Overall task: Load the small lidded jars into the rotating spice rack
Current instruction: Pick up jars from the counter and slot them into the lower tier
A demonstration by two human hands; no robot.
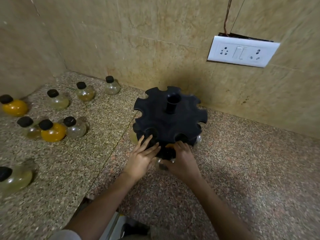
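Note:
The black rotating spice rack (170, 118) stands on the counter near the back wall, with notched tiers around a centre tube. At its front lower tier a small clear jar (161, 165) sits between my hands, its lid tucked up against the rack. My right hand (184, 159) grips this jar, thumb under it and fingers curled over the top. My left hand (142, 157) lies with straight fingers against the rack's lower tier and touches the jar's left side. A clear jar in the rack (199, 139) peeks out at the right.
Several loose round jars with black lids stand on the counter at the left: yellow ones (16, 107) (53, 133) and clear ones (58, 101) (84, 92) (112, 86) (75, 128) (14, 179). A white socket plate (242, 51) is on the tiled wall.

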